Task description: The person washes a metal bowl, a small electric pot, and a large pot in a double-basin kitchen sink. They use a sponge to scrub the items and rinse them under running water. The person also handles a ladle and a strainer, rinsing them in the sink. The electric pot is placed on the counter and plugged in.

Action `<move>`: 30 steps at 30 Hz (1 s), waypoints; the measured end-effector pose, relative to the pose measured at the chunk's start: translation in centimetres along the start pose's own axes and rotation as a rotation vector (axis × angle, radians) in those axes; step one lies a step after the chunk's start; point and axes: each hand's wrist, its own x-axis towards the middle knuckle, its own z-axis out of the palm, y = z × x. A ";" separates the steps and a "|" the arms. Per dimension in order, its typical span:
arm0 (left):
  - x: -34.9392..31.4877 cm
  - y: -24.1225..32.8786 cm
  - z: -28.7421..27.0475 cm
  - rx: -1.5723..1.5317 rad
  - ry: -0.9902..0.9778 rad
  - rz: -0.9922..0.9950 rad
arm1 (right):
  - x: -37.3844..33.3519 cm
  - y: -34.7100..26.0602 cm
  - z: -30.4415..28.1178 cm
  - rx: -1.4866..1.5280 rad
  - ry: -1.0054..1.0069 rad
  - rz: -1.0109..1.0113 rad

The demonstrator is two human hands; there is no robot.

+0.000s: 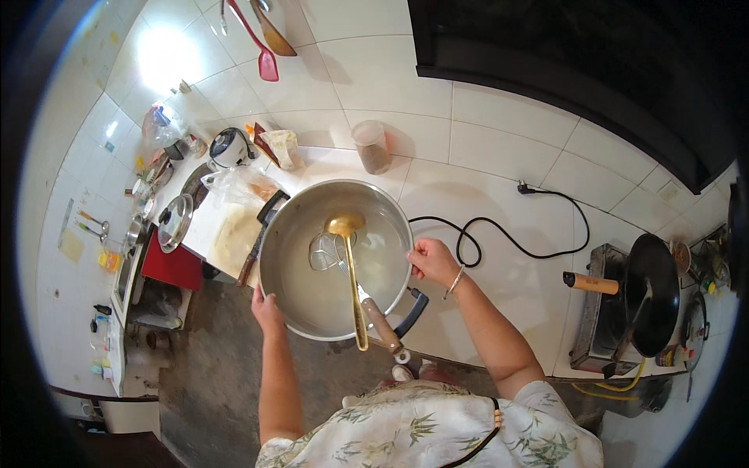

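Observation:
A large steel pot (282, 300) with black side handles is in front of me, a pale cloudy liquid in its bottom. My left hand (269, 312) grips its lower left rim. On the right side, my right hand (434, 261) pinches the rim between thumb and fingers, above the right handle. Inside the pot rests a gold-coloured ladle (351, 273), its handle hanging over the near rim. Beside it lies a wire-headed tool (379, 321) with a wooden handle, like a whisk or masher, also leaning out over the rim.
A black power cord (521, 253) curls over the white counter (476, 312). At the right, a black wok (652, 296) stands on a gas stove (597, 327). Behind the pot is a plastic cup (372, 148). A cutting board (236, 238), plastic bag and pot lid (176, 222) lie left.

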 end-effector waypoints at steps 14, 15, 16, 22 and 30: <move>6.4 0.7 -2.6 0.341 -0.014 0.303 | -6.4 0.2 6.9 0.129 0.031 0.082; 4.1 2.7 -1.7 0.386 -0.028 0.381 | -6.5 0.3 6.8 0.125 0.029 0.100; 1.7 4.7 -0.2 0.426 -0.047 0.463 | -6.6 0.2 6.5 0.121 0.035 0.114; -16.4 13.6 9.3 0.557 -0.496 0.685 | -5.8 0.7 5.1 0.086 -0.026 0.084; -20.5 9.1 17.0 0.976 -0.485 0.669 | -6.8 2.8 -2.3 0.012 0.047 -0.184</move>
